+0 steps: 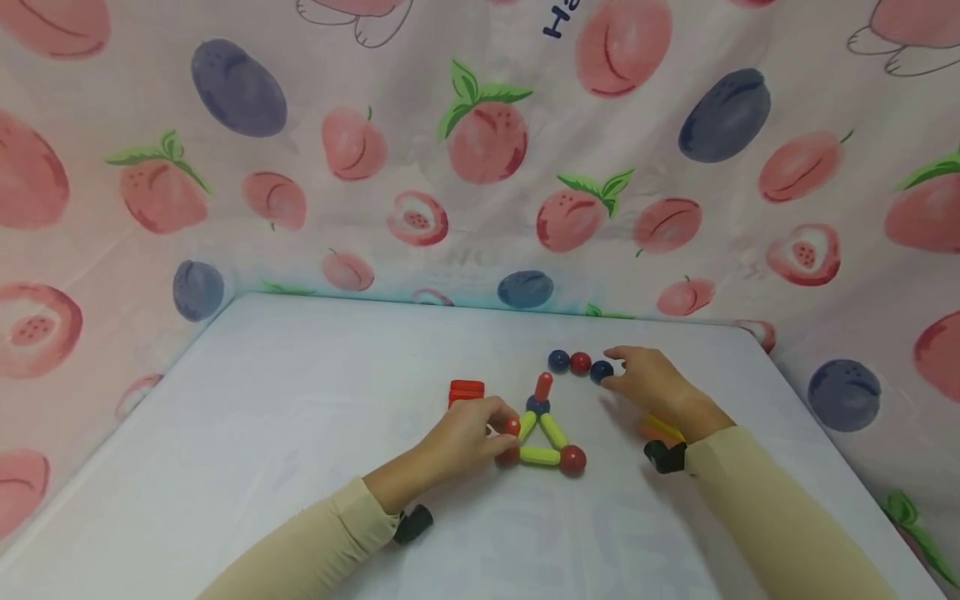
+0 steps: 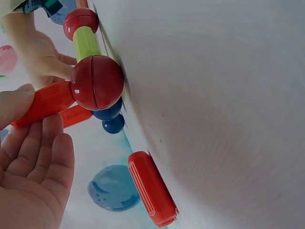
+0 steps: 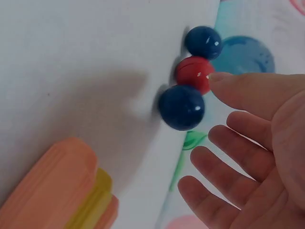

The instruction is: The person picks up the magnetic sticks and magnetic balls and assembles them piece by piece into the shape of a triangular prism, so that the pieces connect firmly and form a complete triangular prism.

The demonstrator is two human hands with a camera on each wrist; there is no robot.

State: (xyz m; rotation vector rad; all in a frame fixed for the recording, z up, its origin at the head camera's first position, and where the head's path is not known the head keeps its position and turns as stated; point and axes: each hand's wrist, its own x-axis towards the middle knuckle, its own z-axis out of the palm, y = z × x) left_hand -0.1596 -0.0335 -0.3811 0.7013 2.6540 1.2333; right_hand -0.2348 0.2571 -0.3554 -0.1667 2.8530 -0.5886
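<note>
A flat triangle of yellow-green rods (image 1: 540, 456) lies on the table, with a blue ball (image 1: 537, 405) at its far corner and red balls (image 1: 573, 460) at the two near ones. From the blue corner rises a red rod (image 1: 543, 387). My left hand (image 1: 467, 437) pinches another red rod (image 2: 47, 102) between thumb and fingers; its end meets the left red ball (image 2: 96, 82). My right hand (image 1: 651, 385) is beside a row of loose balls, blue, red (image 3: 194, 74) and blue (image 3: 181, 108), its fingers spread around the nearest blue one. Whether it touches that ball I cannot tell.
Spare red rods (image 1: 467, 387) lie beyond my left hand. Orange and yellow rods (image 3: 52, 186) rest under my right wrist, partly hidden in the head view. A fruit-printed cloth (image 1: 480, 225) hangs behind the white table (image 1: 337, 358).
</note>
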